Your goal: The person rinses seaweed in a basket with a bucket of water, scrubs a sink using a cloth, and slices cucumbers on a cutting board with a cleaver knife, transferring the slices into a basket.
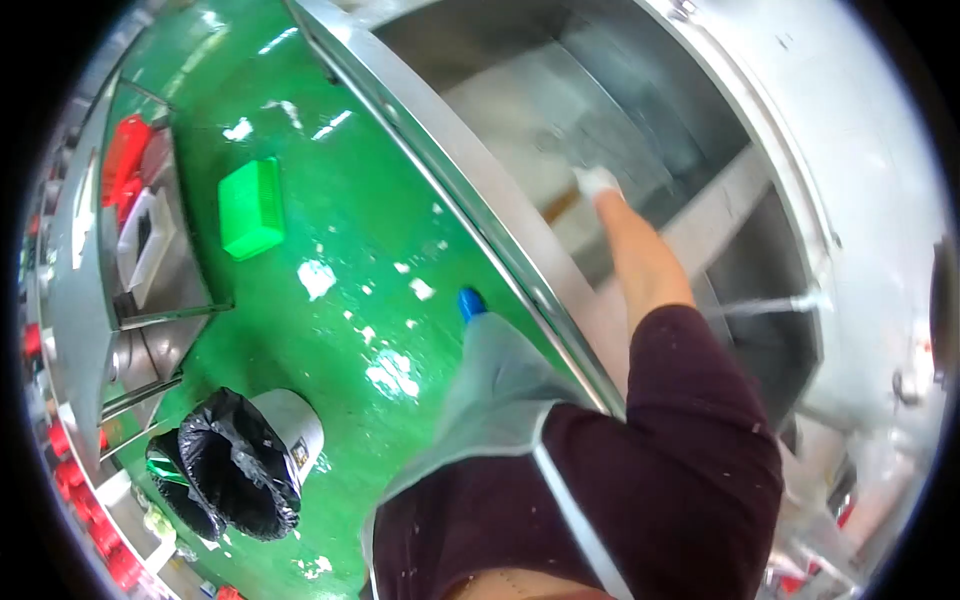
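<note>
My right hand (597, 182), in a white glove, reaches down into a large steel sink (690, 215) at upper centre right. Its fingers look closed, but they are small and blurred. A short brown strip (560, 206) lies right against the fingers; what it belongs to cannot be made out. Pale, rippled water (520, 110) shows around the hand in the basin. My left hand is out of the frame.
Water runs from a tap (812, 300) over the second basin. On the wet green floor (340, 230) are a green basket (250, 208) and bins with black bags (240, 465). A steel rack (85, 290) with red items (127, 160) stands left.
</note>
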`<state>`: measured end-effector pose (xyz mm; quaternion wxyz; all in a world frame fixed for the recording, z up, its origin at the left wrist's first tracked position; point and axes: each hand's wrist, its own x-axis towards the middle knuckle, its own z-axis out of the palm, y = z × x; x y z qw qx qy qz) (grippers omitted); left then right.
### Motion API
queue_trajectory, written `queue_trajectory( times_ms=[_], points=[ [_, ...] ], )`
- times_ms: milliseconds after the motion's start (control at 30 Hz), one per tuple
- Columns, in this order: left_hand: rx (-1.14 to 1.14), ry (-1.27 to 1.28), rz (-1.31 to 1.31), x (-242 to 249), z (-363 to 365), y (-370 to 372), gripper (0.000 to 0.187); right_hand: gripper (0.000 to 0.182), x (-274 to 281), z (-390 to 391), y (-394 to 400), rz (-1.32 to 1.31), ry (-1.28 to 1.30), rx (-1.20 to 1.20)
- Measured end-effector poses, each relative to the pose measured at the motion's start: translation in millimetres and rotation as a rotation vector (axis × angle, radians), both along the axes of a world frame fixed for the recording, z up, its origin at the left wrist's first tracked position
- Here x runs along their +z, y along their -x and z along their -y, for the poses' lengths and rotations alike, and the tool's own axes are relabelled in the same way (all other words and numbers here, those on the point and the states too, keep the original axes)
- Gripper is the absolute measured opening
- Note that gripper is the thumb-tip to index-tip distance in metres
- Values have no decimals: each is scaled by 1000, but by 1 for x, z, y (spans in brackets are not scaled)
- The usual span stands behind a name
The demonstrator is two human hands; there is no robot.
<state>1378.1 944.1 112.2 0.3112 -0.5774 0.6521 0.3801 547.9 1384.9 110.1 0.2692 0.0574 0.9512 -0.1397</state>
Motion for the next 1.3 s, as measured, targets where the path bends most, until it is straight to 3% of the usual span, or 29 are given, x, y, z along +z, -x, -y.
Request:
queue_trajectory(
  times_ms=[67,133,167,200,300,333,400,433,533,600,667,767,800,867,900,1000,1100,1167,1200,1300],
  points=[
    [103,-18,1,33,-6,16,41,83,-63,15,27,-38,115,-143],
    [182,-13,28,72,-9,28,40,82,-166,4,44,105,-55,31],
    [217,-17,43,87,-15,32,39,70,-144,21,22,123,-48,-49],
    [244,-17,60,102,-19,40,39,55,-169,16,12,97,-211,269],
    [327,-12,72,129,-40,56,37,82,-243,30,5,731,-610,744],
    [340,-5,51,132,-46,64,37,68,-325,10,8,975,-651,630],
    [339,32,-5,120,-45,79,36,56,-317,-24,-4,473,-480,863],
    [336,56,-35,113,-37,89,36,51,-298,-38,0,239,-379,951],
    [294,163,-121,82,12,153,40,24,-222,-31,15,357,248,-51],
    [194,163,-109,68,36,175,41,15,-126,-21,1,379,682,-735],
    [56,173,-201,24,92,223,42,14,96,28,-17,636,1118,-658],
    [-101,96,-275,0,126,242,42,12,181,15,-80,889,1710,-891],
    [-146,42,-293,7,132,257,42,13,195,12,-107,814,1841,-932],
    [-364,58,-371,-36,168,266,42,17,216,1,-170,651,2077,-1030],
    [-477,51,-397,-54,182,273,42,22,240,11,-204,478,2126,-957],
    [-557,52,-309,-67,221,313,41,27,286,5,-283,502,2229,-806],
    [-494,141,-503,-110,262,344,34,57,323,-3,-341,-33,1995,-540],
    [-469,51,-413,-103,268,391,27,73,355,6,-385,-401,1886,-546],
    [-560,-1,-586,-105,265,407,17,72,364,2,-412,-551,1743,-690],
    [-847,-160,-675,-183,261,463,27,69,388,-16,-474,-808,1308,-815]
  ],
)
